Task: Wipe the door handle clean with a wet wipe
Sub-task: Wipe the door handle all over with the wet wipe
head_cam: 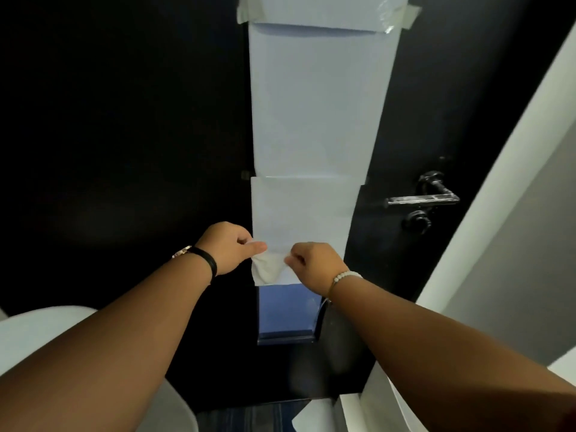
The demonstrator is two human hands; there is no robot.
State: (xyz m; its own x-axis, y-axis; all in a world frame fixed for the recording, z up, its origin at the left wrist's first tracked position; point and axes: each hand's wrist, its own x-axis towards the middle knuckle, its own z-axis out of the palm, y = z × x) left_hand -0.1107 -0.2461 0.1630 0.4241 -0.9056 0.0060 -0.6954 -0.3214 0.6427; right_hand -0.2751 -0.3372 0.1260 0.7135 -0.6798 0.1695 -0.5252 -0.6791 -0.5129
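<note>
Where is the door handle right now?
Head view: the door handle sits right of centre on the dark door, beside the taped white paper, untouched.

Door handle (pixel 422 199) right of papers (pixel 311 120) on door (pixel 124 120).

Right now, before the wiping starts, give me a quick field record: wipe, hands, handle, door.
wipe: white wet wipe, stretched between both hands
left hand: pinching the wipe's left edge
right hand: pinching its right edge
handle: metal lever door handle, horizontal, untouched, right of both hands
door: black door, white paper sheets taped down its middle
</note>
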